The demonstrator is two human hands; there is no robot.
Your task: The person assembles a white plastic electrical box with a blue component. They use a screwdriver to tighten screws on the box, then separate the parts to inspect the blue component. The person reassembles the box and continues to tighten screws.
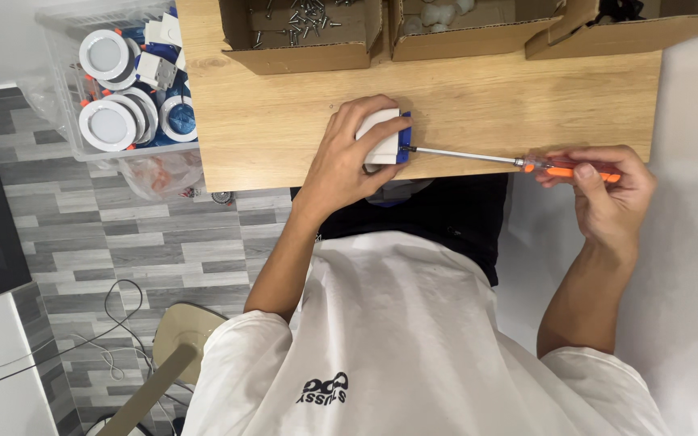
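Both hands: boxy plastic block (381, 139), slim steel screwdriver (519, 161).

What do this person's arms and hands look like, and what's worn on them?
Both the left hand and the right hand are bare, with no gloves. The forearms are bare too. Short, loose white sleeves of a T-shirt end near the elbows.

Two hands working: left hand (347, 157), right hand (607, 194); one white-and-blue box (383, 137) sitting under left; one orange-handled screwdriver (519, 162) lying in right; three open cardboard boxes (300, 48) standing beyond hands; one clear bin (74, 89) sitting left of left hand, showing at least four round white lamps (107, 125).
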